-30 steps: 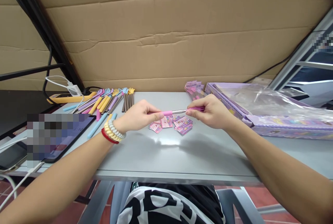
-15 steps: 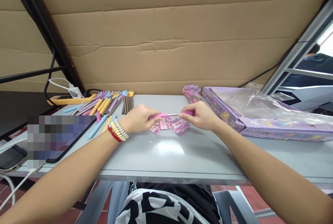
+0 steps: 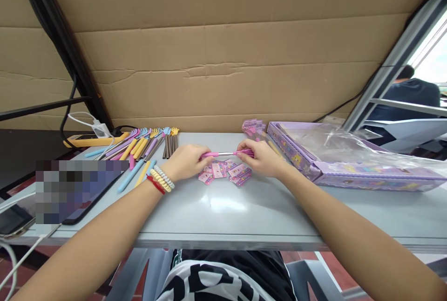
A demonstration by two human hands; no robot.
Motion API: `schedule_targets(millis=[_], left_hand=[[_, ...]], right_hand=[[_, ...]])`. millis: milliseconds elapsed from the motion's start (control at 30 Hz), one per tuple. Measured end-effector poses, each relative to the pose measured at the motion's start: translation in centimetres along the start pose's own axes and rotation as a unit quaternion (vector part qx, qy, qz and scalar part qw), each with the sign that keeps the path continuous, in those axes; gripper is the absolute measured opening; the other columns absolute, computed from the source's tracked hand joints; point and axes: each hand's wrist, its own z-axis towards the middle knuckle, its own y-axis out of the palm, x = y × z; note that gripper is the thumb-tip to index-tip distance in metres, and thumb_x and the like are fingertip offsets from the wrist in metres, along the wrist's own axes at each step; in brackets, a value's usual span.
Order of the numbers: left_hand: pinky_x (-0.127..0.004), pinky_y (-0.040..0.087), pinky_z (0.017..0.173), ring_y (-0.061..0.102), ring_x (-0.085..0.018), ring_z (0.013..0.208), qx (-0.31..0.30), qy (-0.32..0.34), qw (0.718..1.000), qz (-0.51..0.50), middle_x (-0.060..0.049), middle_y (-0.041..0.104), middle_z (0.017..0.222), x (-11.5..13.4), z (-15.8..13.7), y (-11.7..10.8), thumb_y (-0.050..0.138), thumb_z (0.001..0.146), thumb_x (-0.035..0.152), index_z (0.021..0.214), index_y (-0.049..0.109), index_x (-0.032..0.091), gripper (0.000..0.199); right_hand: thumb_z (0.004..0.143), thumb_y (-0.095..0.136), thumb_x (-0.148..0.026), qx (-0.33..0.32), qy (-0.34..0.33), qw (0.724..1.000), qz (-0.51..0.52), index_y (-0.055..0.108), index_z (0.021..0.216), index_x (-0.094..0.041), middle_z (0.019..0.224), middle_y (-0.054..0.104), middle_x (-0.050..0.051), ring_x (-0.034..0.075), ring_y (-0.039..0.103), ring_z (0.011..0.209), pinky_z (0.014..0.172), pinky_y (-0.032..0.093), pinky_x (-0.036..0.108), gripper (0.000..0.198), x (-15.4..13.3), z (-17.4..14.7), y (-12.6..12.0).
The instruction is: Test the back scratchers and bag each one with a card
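Note:
A pink back scratcher with a metal rod [image 3: 225, 154] lies level between my two hands, just above the table. My left hand [image 3: 186, 163] is closed around its pink handle. At the other end, the fingers of my right hand [image 3: 261, 157] pinch the pink claw end, partly covering it. Below the rod, small pink printed cards [image 3: 219, 169] lie loosely on the table, with more overlapping cards [image 3: 240, 175] beneath my right fingers. Left of my left hand is a pile of colourful back scratchers [image 3: 139, 145], and brown-rod ones [image 3: 170, 146] stand out beside it.
Behind my right hand lie pink-carded back scratchers [image 3: 253, 129]. A purple box [image 3: 370, 181] with clear plastic film fills the right side. A tablet [image 3: 94, 194] and white cables [image 3: 21, 263] occupy the left. Cardboard [image 3: 223, 40] rises behind the table [image 3: 223, 222]. A person [image 3: 408, 93] sits beyond the frame.
The view has tilted slightly upward and shifted, so the table sits lower in the picture. Both hands keep hold of the pink back scratcher, with the right hand slightly further left.

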Motion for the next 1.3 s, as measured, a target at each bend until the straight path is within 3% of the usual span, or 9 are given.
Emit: schedule_targets(millis=[200, 400, 500, 700, 800, 900, 1033, 1133, 1300], left_hand=[[-0.027, 0.034, 0.055, 0.06, -0.018, 0.066, 0.0, 0.04, 0.995, 0.086, -0.005, 0.066, 0.076, 2.6, 0.4, 0.6, 0.032, 0.095, 0.031, 0.091, 0.062, 0.019, 0.032], [-0.028, 0.041, 0.065, 0.064, -0.019, 0.079, 0.1, -0.017, 0.989, 0.104, -0.005, 0.07, 0.09, -1.9, 0.4, -1.9, 0.035, 0.092, 0.027, 0.095, 0.063, 0.019, 0.029], [-0.031, 0.041, 0.068, 0.063, -0.022, 0.085, 0.135, -0.092, 0.976, 0.144, -0.007, 0.07, 0.089, -5.6, -0.5, -4.1, 0.035, 0.089, 0.027, 0.091, 0.064, 0.018, 0.03], [-0.032, 0.042, 0.072, 0.061, -0.023, 0.087, 0.171, -0.162, 0.958, 0.164, -0.007, 0.068, 0.089, -11.0, -2.4, -6.0, 0.034, 0.087, 0.033, 0.09, 0.065, 0.019, 0.034], [-0.033, 0.042, 0.074, 0.061, -0.023, 0.086, 0.166, -0.151, 0.963, 0.149, -0.008, 0.067, 0.085, -11.9, -2.4, -5.8, 0.032, 0.086, 0.032, 0.092, 0.065, 0.019, 0.036], [-0.034, 0.042, 0.078, 0.061, -0.023, 0.089, 0.16, -0.144, 0.968, 0.131, -0.007, 0.068, 0.086, -11.7, -2.0, -5.6, 0.033, 0.085, 0.029, 0.094, 0.065, 0.019, 0.035], [-0.034, 0.042, 0.081, 0.062, -0.022, 0.088, 0.166, -0.163, 0.966, 0.113, -0.007, 0.069, 0.09, -11.3, -2.1, -5.7, 0.038, 0.083, 0.029, 0.095, 0.064, 0.019, 0.03], [-0.033, 0.043, 0.078, 0.063, -0.021, 0.084, 0.175, -0.168, 0.964, 0.111, -0.007, 0.07, 0.088, -11.0, -2.3, -5.9, 0.039, 0.084, 0.029, 0.091, 0.064, 0.018, 0.029], [-0.03, 0.043, 0.07, 0.063, -0.021, 0.082, 0.161, -0.071, 0.977, 0.124, -0.006, 0.07, 0.086, -7.4, -1.1, -5.0, 0.037, 0.089, 0.034, 0.089, 0.065, 0.019, 0.032]], right_hand=[[0.082, 0.051, -0.025, 0.011, -0.034, 0.996, 0.083, 0.063, 0.082, -0.016, 0.06, 0.062, 0.002, 0.011, 0.05, 0.051, 0.05, 0.036, 0.023, 0.014, -1.7, 0.2, 1.3], [0.077, 0.061, -0.028, 0.146, 0.045, 0.978, 0.139, 0.068, 0.083, -0.016, 0.055, 0.062, 0.0, 0.008, 0.047, 0.041, 0.041, 0.035, 0.022, 0.015, 0.5, -0.3, -4.7], [0.065, 0.074, -0.029, 0.303, 0.065, 0.927, 0.21, 0.065, 0.074, -0.015, 0.058, 0.065, 0.002, 0.008, 0.046, 0.037, 0.037, 0.034, 0.023, 0.019, 2.8, -1.4, -8.9], [0.054, 0.074, -0.016, 0.557, 0.045, 0.769, 0.31, 0.063, 0.066, -0.016, 0.049, 0.061, 0.003, 0.011, 0.045, 0.029, 0.029, 0.026, 0.025, 0.017, 6.1, -3.2, -13.3], [0.058, 0.062, -0.003, 0.638, 0.088, 0.687, 0.336, 0.059, 0.062, -0.017, 0.041, 0.05, -0.004, 0.009, 0.042, 0.029, 0.03, 0.023, 0.021, 0.015, 6.7, -3.3, -13.9], [0.064, 0.054, 0.003, 0.66, 0.133, 0.652, 0.348, 0.056, 0.06, -0.017, 0.041, 0.045, -0.006, 0.007, 0.041, 0.031, 0.032, 0.023, 0.019, 0.021, 6.9, -3.1, -14.0], [0.072, 0.059, -0.006, 0.665, 0.162, 0.661, 0.309, 0.05, 0.061, -0.019, 0.044, 0.043, -0.006, 0.007, 0.04, 0.032, 0.032, 0.024, 0.021, 0.019, 7.3, -2.9, -13.8], [0.076, 0.061, -0.019, 0.649, 0.164, 0.697, 0.255, 0.049, 0.06, -0.021, 0.046, 0.046, -0.004, 0.008, 0.038, 0.031, 0.031, 0.022, 0.023, 0.02, 7.4, -2.6, -13.1], [0.074, 0.065, -0.035, 0.438, 0.142, 0.86, 0.219, 0.061, 0.071, -0.015, 0.062, 0.064, 0.002, 0.006, 0.04, 0.032, 0.032, 0.028, 0.023, 0.021, 4.8, -1.1, -9.2]])
